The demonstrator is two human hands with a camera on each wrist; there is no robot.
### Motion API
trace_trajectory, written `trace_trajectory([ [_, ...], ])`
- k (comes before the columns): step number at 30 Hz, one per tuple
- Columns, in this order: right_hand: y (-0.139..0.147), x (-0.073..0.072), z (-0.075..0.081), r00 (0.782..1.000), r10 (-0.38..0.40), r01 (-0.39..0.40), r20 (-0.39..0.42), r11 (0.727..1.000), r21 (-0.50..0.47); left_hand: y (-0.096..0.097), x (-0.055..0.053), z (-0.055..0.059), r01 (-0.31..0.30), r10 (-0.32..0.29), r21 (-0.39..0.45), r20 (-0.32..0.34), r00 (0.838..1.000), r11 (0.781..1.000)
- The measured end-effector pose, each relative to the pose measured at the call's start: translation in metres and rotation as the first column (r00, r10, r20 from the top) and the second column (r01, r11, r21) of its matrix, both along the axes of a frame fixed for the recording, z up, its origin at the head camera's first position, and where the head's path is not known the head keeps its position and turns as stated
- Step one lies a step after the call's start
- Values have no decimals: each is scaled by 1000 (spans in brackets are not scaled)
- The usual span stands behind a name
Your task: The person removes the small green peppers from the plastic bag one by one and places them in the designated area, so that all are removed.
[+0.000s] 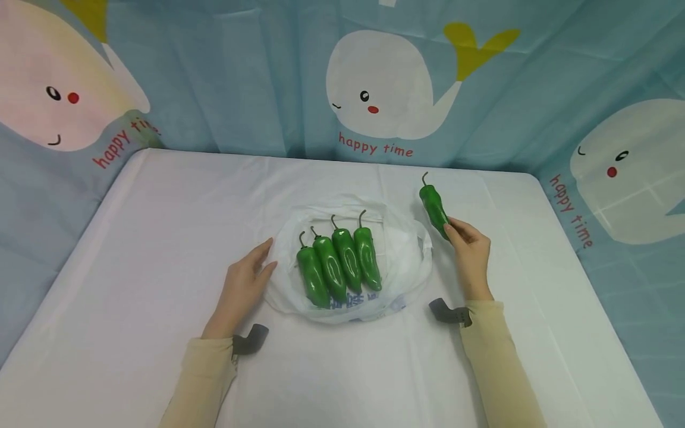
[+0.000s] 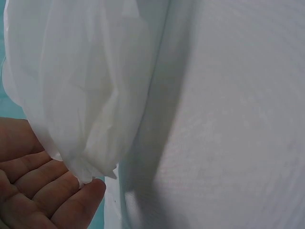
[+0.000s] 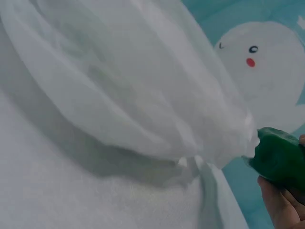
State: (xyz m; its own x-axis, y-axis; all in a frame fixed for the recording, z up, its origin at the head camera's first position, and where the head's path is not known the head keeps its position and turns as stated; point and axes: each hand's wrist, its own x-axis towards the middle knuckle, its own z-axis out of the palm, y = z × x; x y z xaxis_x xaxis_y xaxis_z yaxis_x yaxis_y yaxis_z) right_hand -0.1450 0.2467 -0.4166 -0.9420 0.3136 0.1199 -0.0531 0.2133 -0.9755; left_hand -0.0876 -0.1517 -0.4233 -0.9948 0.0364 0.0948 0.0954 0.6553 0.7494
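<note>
Near the right side of the table, my right hand (image 1: 471, 252) pinches the lower end of a green pepper (image 1: 432, 205), its stem pointing up and away. Part of that pepper (image 3: 281, 157) shows in the right wrist view, held by the fingers. A white translucent plastic bag (image 1: 404, 261) lies spread open in the middle, with several green peppers (image 1: 346, 261) side by side in it, stems toward the far side. At the bag's left edge rests my left hand (image 1: 243, 285), thumb and forefinger apart. The left wrist view shows its fingers (image 2: 47, 186) against the bag's side.
A white cloth (image 1: 134, 285) covers the table. Behind and beside it hangs a blue curtain (image 1: 289, 71) with printed whales. Blue lettering shows on the bag's near part. Dark devices are worn on the left wrist (image 1: 251, 340) and the right wrist (image 1: 448, 312).
</note>
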Motion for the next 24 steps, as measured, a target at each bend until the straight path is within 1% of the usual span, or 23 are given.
trace_trajectory([
  [5, 5, -11, -7, 1000, 0, 0, 25, 1000, -20, 0, 0, 0, 4, -4, 2, 9, 1000, 1000],
  [11, 7, -21, -16, 998, 4, -4, 60, 1000, -2, -1, 1, 0, 3, -3, -4, 7, 1000, 1000],
  [16, 7, -27, -21, 996, -6, 6, 88, 1000, 3, 0, 1, 1, 2, -2, -1, 11, 1000, 1000],
  [19, 7, -30, -24, 995, -9, 7, 97, 1000, 24, 0, 0, 0, 0, 0, 1, 18, 1000, 1000],
  [24, 8, -32, -26, 995, -1, -4, 101, 999, 47, 0, 0, 0, 0, 0, 1, 7, 1000, 1000],
])
